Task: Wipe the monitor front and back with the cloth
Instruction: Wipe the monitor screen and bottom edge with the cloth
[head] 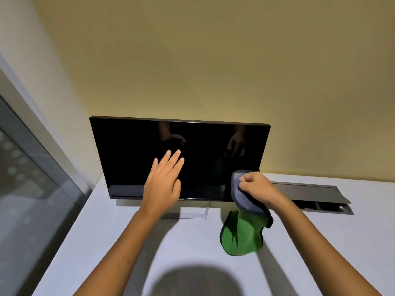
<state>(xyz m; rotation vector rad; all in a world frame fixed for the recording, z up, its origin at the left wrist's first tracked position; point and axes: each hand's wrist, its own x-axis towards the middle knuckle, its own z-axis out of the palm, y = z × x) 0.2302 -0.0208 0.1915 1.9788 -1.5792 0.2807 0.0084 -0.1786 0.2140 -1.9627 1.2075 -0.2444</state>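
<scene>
The monitor (179,157) stood upright at the centre of the frame on a pale table (106,242), its dark screen facing the camera and its silver stand (193,213) showing below the lower edge. The left hand (163,184) was raised in front of the screen's lower middle, fingers (174,160) straight and slightly spread; whether they touched the glass could not be told. The right hand (255,185), right of centre by the screen's lower right corner, was closed in a fist, gripping the cloth (243,214). The cloth hung down from the fist, grey side up near the hand, green side lower, close to the table. A dark recessed cable tray (310,193) lay in the table at the right, behind the monitor.
</scene>
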